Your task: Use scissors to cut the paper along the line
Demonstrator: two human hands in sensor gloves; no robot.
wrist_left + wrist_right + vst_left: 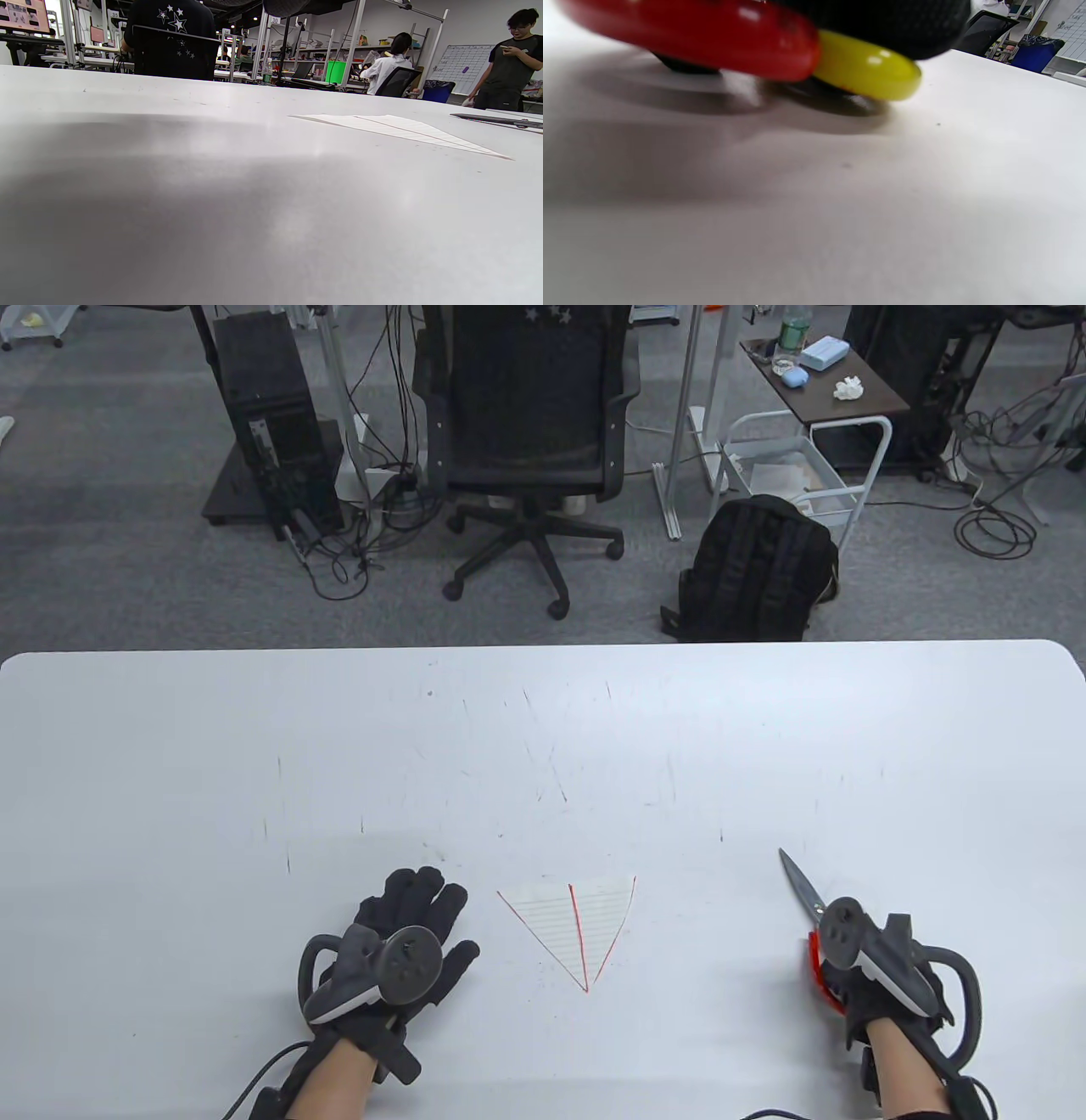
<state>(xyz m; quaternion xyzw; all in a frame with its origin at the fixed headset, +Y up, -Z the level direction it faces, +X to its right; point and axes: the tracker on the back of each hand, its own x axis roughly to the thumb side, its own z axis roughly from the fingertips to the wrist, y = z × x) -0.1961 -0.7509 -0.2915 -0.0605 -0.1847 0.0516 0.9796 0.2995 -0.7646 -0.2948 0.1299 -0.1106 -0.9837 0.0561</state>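
Note:
A triangular piece of lined white paper (573, 918) with red lines lies flat on the white table (543, 746) near the front edge. It also shows in the left wrist view (403, 129). My left hand (407, 933) rests flat on the table to the paper's left, fingers spread, holding nothing. My right hand (857, 976) grips the red handle of the scissors (806, 895) to the paper's right; the blades are closed and point away from me. The red and yellow handle (780, 51) fills the top of the right wrist view, just above the table.
Beyond the table's far edge stand an office chair (530, 432), a black backpack (755, 568) and a small cart (814, 415) on the floor. People and shelves show in the left wrist view's background.

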